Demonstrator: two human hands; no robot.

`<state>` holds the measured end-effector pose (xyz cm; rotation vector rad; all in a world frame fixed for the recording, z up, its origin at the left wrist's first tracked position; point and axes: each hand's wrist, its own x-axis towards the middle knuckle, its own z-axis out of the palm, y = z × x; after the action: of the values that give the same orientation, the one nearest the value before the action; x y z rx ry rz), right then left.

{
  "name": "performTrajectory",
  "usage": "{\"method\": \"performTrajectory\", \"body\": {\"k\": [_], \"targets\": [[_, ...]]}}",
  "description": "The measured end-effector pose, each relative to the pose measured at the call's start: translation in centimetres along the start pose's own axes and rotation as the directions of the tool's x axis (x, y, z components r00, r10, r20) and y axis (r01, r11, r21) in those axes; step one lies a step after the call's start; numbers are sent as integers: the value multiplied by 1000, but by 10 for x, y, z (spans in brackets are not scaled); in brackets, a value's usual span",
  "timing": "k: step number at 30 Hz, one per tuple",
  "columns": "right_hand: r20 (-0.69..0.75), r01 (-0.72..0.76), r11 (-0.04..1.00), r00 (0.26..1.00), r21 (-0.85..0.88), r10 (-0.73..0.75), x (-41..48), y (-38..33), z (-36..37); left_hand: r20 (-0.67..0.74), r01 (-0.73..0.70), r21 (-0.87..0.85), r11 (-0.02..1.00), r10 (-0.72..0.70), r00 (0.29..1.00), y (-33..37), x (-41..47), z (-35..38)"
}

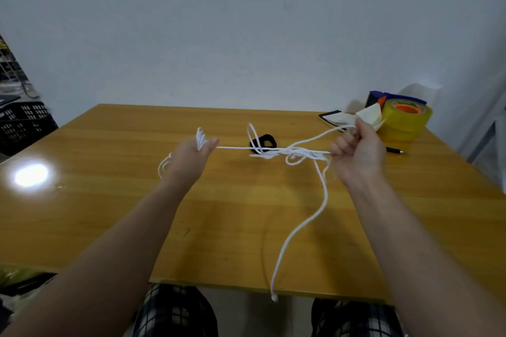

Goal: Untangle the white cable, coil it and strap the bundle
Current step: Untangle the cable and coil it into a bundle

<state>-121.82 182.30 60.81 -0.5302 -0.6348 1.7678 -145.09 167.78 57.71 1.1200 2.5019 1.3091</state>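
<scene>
The white cable (pixel 276 151) stretches above the wooden table (pixel 109 213) between both hands, with a tangle near its middle right. My left hand (pixel 191 157) grips several loops of it; loops stick up above the hand and hang below the wrist. My right hand (pixel 356 150) grips the cable at the right, with strands running out of the fist on both sides. One loose end (pixel 274 297) hangs down over the table's near edge. A black strap (pixel 264 142) lies curled on the table behind the tangle.
At the back right stand a yellow tape roll (pixel 408 120), a dark blue object (pixel 394 98), white paper (pixel 369 115) and a black-edged flat item (pixel 330 115). A pen (pixel 395 150) lies right of my right hand. Black crates (pixel 24 123) stand left of the table.
</scene>
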Motion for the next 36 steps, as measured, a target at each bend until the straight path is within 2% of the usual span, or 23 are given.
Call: {"method": "performTrajectory", "body": {"k": [2, 3, 5, 6, 8, 11, 13, 15, 17, 18, 19, 20, 21, 22, 24, 25, 27, 28, 29, 31, 33, 34, 36], "targets": [[-77, 51, 981, 995, -187, -67, -1, -3, -8, -22, 9, 46, 999, -8, 1000, 2, 0, -3], [-54, 84, 936, 993, -343, -109, -2, -3, -13, -14, 25, -4, 1000, -25, 1000, 1, 2, -3], [123, 203, 736, 979, -646, -162, -3, -1, -20, 53, 63, -155, 986, -55, 997, -2, 5, -2], [242, 277, 618, 960, -736, -142, -4, -1, -22, 105, 75, -169, 983, -58, 993, -2, 4, -2], [419, 399, 446, 906, -801, -58, -6, -2, -21, 213, 55, -113, 992, -30, 977, 0, 2, -2], [584, 555, 303, 812, -774, 5, -10, -5, -12, 389, 18, -110, 994, 26, 921, 15, -4, -3], [610, 594, 171, 789, -787, 68, -9, -2, -8, 473, -5, -118, 993, 60, 879, 27, -7, -3], [569, 563, 84, 807, -822, 155, -8, 4, -8, 533, -49, -144, 988, 119, 837, 39, -9, -4], [528, 513, 130, 834, -849, 160, -11, 13, -7, 592, -130, -125, 984, 179, 786, 49, -12, -3], [509, 478, 218, 853, -851, 113, -12, 16, -4, 603, -166, -110, 980, 199, 773, 53, -15, -1], [481, 434, 355, 875, -828, 51, -14, 19, -1, 592, -181, -118, 976, 215, 777, 56, -17, 1], [457, 396, 493, 890, -775, 3, -16, 21, 4, 571, -152, -157, 976, 216, 792, 58, -20, 4], [449, 381, 576, 893, -723, -27, -17, 23, 6, 561, -85, -236, 968, 207, 801, 59, -22, 8], [455, 389, 578, 890, -717, -34, -16, 24, 8, 576, 5, -334, 943, 199, 793, 59, -24, 11], [461, 419, 443, 887, -792, -15, -11, 27, 8, 666, 178, -470, 865, 215, 714, 62, -24, 13], [424, 403, 395, 905, -826, -36, -6, 28, 5, 709, 236, -503, 831, 241, 663, 62, -23, 11], [252, 265, 419, 964, -869, -86, 3, 27, 1, 747, 338, -566, 752, 294, 597, 63, -22, 5], [186, 220, 410, 975, -885, -123, 9, 26, -1, 742, 382, -598, 705, 306, 597, 64, -22, 2], [174, 221, 344, 971, -913, -162, 14, 24, -5, 721, 406, -633, 659, 310, 620, 64, -22, 0], [235, 270, 167, 951, -948, -200, 21, 22, -17, 626, 406, -725, 556, 285, 726, 65, -21, -3], [285, 290, 13, 947, -957, -148, 23, 21, -31, 486, 393, -841, 372, 203, 850, 62, -13, -9], [271, 269, -36, 957, -962, -102, 25, 20, -39, 431, 379, -881, 282, 150, 890, 59, -7, -14], [211, 205, -135, 977, -969, -25, 28, 17, -53, 334, 316, -926, 208, 57, 941, 50, 1, -21]]}}
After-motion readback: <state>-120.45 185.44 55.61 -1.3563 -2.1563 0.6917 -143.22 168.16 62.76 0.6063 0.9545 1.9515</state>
